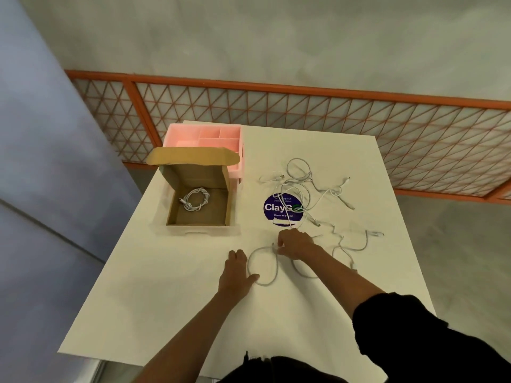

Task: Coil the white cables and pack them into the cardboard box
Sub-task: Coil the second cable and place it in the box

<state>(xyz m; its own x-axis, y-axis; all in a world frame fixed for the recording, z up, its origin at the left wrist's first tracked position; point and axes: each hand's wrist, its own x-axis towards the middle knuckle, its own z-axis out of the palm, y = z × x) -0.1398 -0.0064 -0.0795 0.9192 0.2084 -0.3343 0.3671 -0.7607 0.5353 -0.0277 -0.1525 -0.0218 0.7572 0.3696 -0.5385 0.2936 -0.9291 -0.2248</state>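
Note:
An open cardboard box [177, 217] stands on the white table, with one coiled white cable [193, 201] inside. Between my hands a white cable [272, 275] lies in a loop on the table. My right hand [297, 244] pinches that cable near its end at the top of the loop. My left hand [236, 272] rests flat on the table, its thumb touching the loop's left side. More of this cable [345, 244] trails to the right. A tangle of loose white cables [301, 183] lies farther back, partly over a round sticker.
A pink compartment tray [177, 134] stands behind the box, against its raised lid. A round purple sticker [273, 208] marks the table's middle. The white table [166, 299] ends at an orange mesh railing [331, 106] behind and drops off on both sides.

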